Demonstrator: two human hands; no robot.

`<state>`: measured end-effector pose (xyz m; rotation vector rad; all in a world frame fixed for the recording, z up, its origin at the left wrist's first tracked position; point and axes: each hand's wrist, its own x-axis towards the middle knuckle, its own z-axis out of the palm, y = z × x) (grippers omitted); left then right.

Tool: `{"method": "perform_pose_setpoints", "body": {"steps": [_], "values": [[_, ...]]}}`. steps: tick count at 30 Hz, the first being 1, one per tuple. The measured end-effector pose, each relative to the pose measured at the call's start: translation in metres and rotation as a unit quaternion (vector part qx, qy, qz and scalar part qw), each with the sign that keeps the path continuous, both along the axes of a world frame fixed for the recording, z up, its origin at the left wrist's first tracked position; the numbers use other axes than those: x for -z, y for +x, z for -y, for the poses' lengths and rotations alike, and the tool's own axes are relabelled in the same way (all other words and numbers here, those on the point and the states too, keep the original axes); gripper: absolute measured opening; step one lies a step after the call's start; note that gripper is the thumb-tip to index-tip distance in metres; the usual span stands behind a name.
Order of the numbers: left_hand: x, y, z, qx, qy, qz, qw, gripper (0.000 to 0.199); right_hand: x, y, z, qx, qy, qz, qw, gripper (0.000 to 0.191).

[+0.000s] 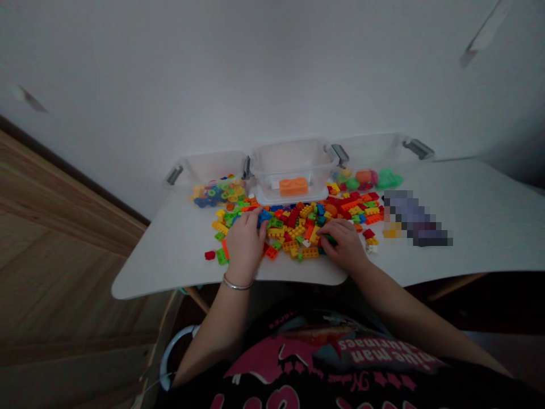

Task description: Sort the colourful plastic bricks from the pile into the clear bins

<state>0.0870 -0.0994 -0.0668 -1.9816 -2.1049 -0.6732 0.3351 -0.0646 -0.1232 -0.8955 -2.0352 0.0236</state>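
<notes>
Many small toy bricks point(290, 233) in red, yellow, green, orange and blue lie in a wide pile on the white table point(170, 250). My left hand point(246, 241) is closed at the left part of the pile, its fingers bent over a blue piece point(264, 216) that shows beside the fingertips. At the right part of the pile, my right hand point(346, 243) is closed round a dark green piece point(329, 239), partly hidden by its fingers. Yellow and orange bricks lie between the two hands.
Behind the pile stand three clear boxes: the left box point(217, 165) holds colourful pieces, the middle box point(293, 156) has an orange brick point(293, 186), and the right box point(374, 150) has green and orange shapes. A blurred-out object point(415, 218) lies right.
</notes>
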Motion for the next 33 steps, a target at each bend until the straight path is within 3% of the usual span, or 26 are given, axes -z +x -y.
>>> {"method": "perform_pose_setpoints", "body": {"steps": [7,12,16,19,21,25,29,33], "values": [[0.012,0.024,-0.022,0.129,-0.024,-0.039,0.991,0.038,0.001,0.000,0.000,0.000,-0.001,-0.002,1.000,0.013],[0.017,0.021,-0.019,0.139,-0.005,-0.057,0.989,0.050,0.002,0.000,-0.001,-0.001,0.000,0.000,1.000,0.012],[0.010,0.004,-0.009,0.096,0.000,-0.072,0.993,0.060,0.001,0.000,-0.001,-0.006,0.005,0.000,1.000,0.011],[-0.002,-0.017,0.003,0.019,-0.001,-0.058,0.998,0.046,0.001,0.000,0.000,-0.003,0.007,-0.001,1.000,0.012],[-0.011,-0.031,0.014,-0.050,-0.032,-0.061,0.996,0.035,0.001,0.000,0.000,0.000,0.005,0.000,1.000,0.012],[-0.024,-0.050,0.033,-0.144,-0.134,-0.102,0.975,0.033,0.002,0.000,-0.001,0.000,0.002,0.007,1.000,0.012],[-0.018,-0.056,0.038,-0.154,-0.184,-0.093,0.966,0.033,0.003,0.000,-0.001,0.000,0.008,0.009,1.000,0.011],[-0.001,-0.060,0.028,-0.164,-0.126,-0.095,0.974,0.035,0.003,0.000,-0.001,-0.001,0.010,0.009,1.000,0.011]]}}
